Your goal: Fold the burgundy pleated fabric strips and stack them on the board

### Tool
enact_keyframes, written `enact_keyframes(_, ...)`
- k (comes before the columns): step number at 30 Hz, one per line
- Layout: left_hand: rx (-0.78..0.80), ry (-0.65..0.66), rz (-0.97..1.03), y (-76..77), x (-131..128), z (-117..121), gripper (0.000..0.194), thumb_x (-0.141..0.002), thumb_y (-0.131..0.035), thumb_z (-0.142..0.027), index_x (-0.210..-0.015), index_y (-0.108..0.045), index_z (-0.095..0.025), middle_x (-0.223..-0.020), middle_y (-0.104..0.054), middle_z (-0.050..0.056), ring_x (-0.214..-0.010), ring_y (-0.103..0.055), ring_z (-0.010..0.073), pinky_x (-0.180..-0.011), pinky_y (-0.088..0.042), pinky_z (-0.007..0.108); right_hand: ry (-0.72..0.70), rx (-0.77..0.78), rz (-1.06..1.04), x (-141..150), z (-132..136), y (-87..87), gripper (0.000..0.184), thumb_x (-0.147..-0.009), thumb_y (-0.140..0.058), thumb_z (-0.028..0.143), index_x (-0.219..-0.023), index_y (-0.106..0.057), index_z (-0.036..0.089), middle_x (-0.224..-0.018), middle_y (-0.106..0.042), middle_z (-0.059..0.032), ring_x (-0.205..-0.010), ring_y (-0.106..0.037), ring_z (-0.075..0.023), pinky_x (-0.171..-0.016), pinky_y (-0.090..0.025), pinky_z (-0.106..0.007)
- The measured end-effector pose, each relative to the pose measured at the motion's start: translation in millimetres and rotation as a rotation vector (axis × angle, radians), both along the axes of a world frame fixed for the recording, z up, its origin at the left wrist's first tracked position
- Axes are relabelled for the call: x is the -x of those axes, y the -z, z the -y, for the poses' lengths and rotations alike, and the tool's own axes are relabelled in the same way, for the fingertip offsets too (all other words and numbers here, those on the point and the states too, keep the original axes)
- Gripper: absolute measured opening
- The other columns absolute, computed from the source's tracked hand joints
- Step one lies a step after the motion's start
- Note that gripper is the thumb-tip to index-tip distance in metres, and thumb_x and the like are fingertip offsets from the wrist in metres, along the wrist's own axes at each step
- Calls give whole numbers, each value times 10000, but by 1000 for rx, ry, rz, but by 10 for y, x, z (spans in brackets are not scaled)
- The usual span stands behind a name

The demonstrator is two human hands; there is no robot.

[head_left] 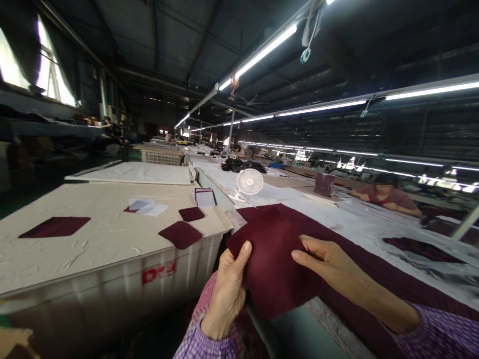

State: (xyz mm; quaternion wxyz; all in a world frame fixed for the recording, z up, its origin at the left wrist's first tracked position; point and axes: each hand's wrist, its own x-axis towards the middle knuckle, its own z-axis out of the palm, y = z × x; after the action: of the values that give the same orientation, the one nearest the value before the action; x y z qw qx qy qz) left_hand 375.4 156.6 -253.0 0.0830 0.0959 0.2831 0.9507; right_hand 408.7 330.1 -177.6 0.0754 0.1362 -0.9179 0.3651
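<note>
A piece of maroon fabric (275, 264) hangs between my two hands over the table's near edge. My left hand (232, 281) pinches its left side, thumb on top and the fingers hidden behind. At its right side, my right hand (322, 257) grips it between thumb and fingers. Below and behind it, a larger maroon cloth (337, 234) lies spread along the white table (374, 222). To my left, several cut maroon pieces (181, 234) rest on a cream board (108, 249), with white and grey pieces (147, 206) among them.
A small white fan (249, 182) stands on the table ahead. The cream board covers a large white bin (112, 294) with red lettering. Across the table a person (389, 194) leans forward near a maroon stack (324, 184). Dark fabric (243, 165) lies farther back.
</note>
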Motion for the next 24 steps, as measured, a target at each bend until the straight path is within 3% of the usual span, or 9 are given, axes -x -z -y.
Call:
enact_keyframes(5,-69,5,102,-65,-32,38,405,-822,-570,-434,-1092,-654,-145,-1133,-684,94,-1074,-614,226,-936,-493,291,21,-49,-39,14,-4,3,380,-877,-483,423,-604,-343,198,-648,-315,42,-583,-314,-109,-511,-262,-244)
enact_keyframes(12,-200,69,104,-88,29,80,347,-860,-540,-346,-1101,-642,-119,-1103,-698,91,-1060,-624,213,-964,-479,290,18,-105,-42,9,-82,-14,366,-882,-484,406,-617,-345,196,-653,-342,39,-584,-329,-107,-506,-278,-240)
enact_keyframes(16,-189,87,105,-57,7,68,315,-843,-571,-318,-1068,-654,-112,-1038,-721,90,-1033,-639,213,-967,-478,292,-3,-98,-68,22,-66,-23,347,-882,-492,400,-619,-402,191,-670,-402,26,-588,-385,-111,-505,-333,-236)
enact_keyframes(19,-173,136,145,-65,-29,64,299,-850,-558,-313,-1033,-666,-103,-994,-733,102,-1013,-649,224,-960,-485,315,-77,-52,-52,32,-22,-43,274,-896,-477,374,-712,-549,184,-859,-553,-36,-740,-528,-162,-620,-434,-265)
enact_keyframes(22,-155,106,185,-92,-33,79,274,-847,-561,-280,-1011,-670,-89,-946,-742,110,-988,-660,231,-940,-501,323,-126,-30,-73,25,1,-52,269,-884,-500,354,-702,-591,178,-1110,-562,-77,-912,-562,-210,-749,-466,-302)
enact_keyframes(24,-137,63,194,-98,-13,86,261,-825,-590,-264,-1008,-671,-95,-923,-746,103,-987,-660,233,-929,-508,316,-115,-57,-107,9,1,-47,287,-870,-522,354,-658,-591,172,-1154,-560,-88,-953,-557,-233,-786,-465,-322)
